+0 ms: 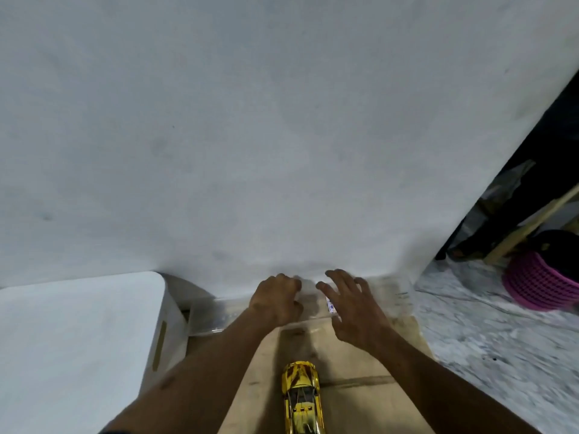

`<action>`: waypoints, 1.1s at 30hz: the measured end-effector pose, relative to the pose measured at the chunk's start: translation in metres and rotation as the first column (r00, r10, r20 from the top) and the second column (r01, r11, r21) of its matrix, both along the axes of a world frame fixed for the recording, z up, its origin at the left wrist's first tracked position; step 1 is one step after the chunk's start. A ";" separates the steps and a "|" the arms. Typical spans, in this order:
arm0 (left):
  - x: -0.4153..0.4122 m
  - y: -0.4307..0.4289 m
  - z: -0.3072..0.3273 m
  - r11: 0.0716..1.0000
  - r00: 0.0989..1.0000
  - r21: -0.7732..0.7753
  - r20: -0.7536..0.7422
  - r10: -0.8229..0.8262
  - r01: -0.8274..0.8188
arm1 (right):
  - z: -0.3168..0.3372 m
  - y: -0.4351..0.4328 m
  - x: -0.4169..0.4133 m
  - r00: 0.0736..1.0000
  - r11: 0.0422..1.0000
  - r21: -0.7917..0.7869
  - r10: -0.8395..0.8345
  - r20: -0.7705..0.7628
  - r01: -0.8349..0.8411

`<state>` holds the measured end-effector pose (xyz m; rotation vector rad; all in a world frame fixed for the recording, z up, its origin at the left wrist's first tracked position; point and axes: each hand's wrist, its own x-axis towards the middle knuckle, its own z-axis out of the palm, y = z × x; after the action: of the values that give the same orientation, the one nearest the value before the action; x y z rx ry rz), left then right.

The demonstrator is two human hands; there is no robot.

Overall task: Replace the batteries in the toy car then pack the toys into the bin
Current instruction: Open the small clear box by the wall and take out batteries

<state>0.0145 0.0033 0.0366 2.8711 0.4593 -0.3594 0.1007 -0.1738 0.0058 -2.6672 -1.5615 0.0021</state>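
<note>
A shiny yellow toy car (301, 399) lies on a light wooden board (360, 402) at the bottom centre, its nose pointing away from me. Beyond the board, against the white wall, stands a clear plastic bin (216, 314). My left hand (275, 300) reaches over the bin with its fingers curled, seemingly gripping the far rim. My right hand (351, 308) hovers over the bin's right half with fingers spread and holds nothing. A small item with blue and red print (331, 305) shows between my hands, blurred.
A white box-like unit (78, 346) with a side slot stands at the left, close to the bin. Marbled floor (488, 333) lies to the right. A purple ribbed basket (535, 285) and a wooden stick (532, 220) sit in a dark gap at far right.
</note>
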 end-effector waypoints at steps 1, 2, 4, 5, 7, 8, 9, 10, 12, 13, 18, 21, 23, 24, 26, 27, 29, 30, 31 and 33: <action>0.002 0.004 0.001 0.998 0.999 -0.043 0.036 0.040 -0.039 | 0.003 -0.006 0.002 0.999 0.994 0.106 0.030 0.024 -0.032; 0.003 0.007 0.002 0.994 0.995 -0.082 0.062 0.073 -0.067 | 0.004 -0.012 0.002 0.997 0.976 0.208 0.066 0.035 -0.072; 0.003 0.013 0.002 0.987 0.991 -0.132 0.091 0.103 -0.090 | 0.004 -0.022 0.000 0.990 0.938 0.318 0.136 0.027 -0.137; 0.003 0.015 0.002 0.984 0.989 -0.148 0.101 0.112 -0.096 | 0.003 -0.023 0.000 0.988 0.938 0.314 0.151 -0.001 -0.144; 0.005 0.017 0.003 0.980 0.987 -0.173 0.116 0.116 -0.095 | -0.001 -0.021 0.004 0.989 0.969 0.231 0.113 -0.098 -0.088; 0.006 0.017 0.004 0.979 0.986 -0.183 0.121 0.116 -0.092 | -0.002 -0.016 0.007 0.986 0.987 0.157 0.052 -0.158 -0.027; 0.007 0.018 0.003 0.977 0.986 -0.193 0.124 0.115 -0.089 | -0.003 -0.009 0.010 0.978 0.995 0.089 -0.015 -0.207 0.034; 0.007 0.019 0.002 0.976 0.985 -0.199 0.128 0.113 -0.086 | -0.004 -0.001 0.014 0.967 0.997 0.026 -0.070 -0.246 0.079; 0.009 0.020 -0.001 0.977 0.984 -0.199 0.146 0.102 -0.072 | -0.009 0.015 0.019 0.950 0.990 -0.089 -0.131 -0.284 0.110; 0.009 0.021 -0.003 0.978 0.983 -0.200 0.156 0.097 -0.065 | -0.013 0.022 0.020 0.947 0.983 -0.147 -0.146 -0.287 0.107; 0.007 0.024 -0.009 0.978 0.979 -0.204 0.187 0.074 -0.035 | -0.036 0.032 0.016 0.982 0.968 -0.245 -0.098 -0.160 0.057; 0.006 0.025 -0.012 0.976 0.980 -0.214 0.180 0.082 -0.042 | -0.046 0.024 0.015 0.998 0.971 -0.240 -0.021 -0.057 0.006; 0.006 0.025 -0.012 0.974 0.981 -0.220 0.173 0.085 -0.046 | -0.050 0.021 0.011 0.999 0.973 -0.229 0.015 -0.028 -0.021; 0.007 0.025 -0.012 0.974 0.981 -0.220 0.175 0.084 -0.044 | -0.051 0.021 0.009 0.999 0.977 -0.212 0.024 -0.022 -0.028; 0.007 0.025 -0.012 0.974 0.979 -0.221 0.186 0.084 -0.041 | -0.055 0.024 0.009 0.999 0.984 -0.176 0.010 -0.030 -0.015; 0.007 0.025 -0.012 0.975 0.978 -0.219 0.192 0.084 -0.041 | -0.057 0.025 0.010 1.000 0.986 -0.166 -0.001 -0.031 -0.004; 0.007 0.026 -0.013 0.977 0.976 -0.208 0.202 0.079 -0.036 | -0.062 0.025 0.010 0.999 0.990 -0.139 -0.019 -0.028 0.015; 0.007 0.027 -0.013 0.979 0.975 -0.203 0.210 0.075 -0.032 | -0.062 0.025 0.010 1.000 0.992 -0.126 -0.014 -0.026 0.011; 0.007 0.027 -0.013 0.980 0.974 -0.198 0.217 0.070 -0.026 | -0.062 0.025 0.009 1.000 0.994 -0.109 -0.004 -0.020 0.002; 0.008 0.028 -0.013 0.980 0.973 -0.197 0.222 0.068 -0.024 | -0.060 0.024 0.007 1.000 0.997 -0.080 0.000 -0.024 -0.001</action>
<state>0.0221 0.0316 0.0237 2.6644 0.4224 -0.0596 0.1073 -0.1496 -0.0542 -2.7162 -1.5881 0.0988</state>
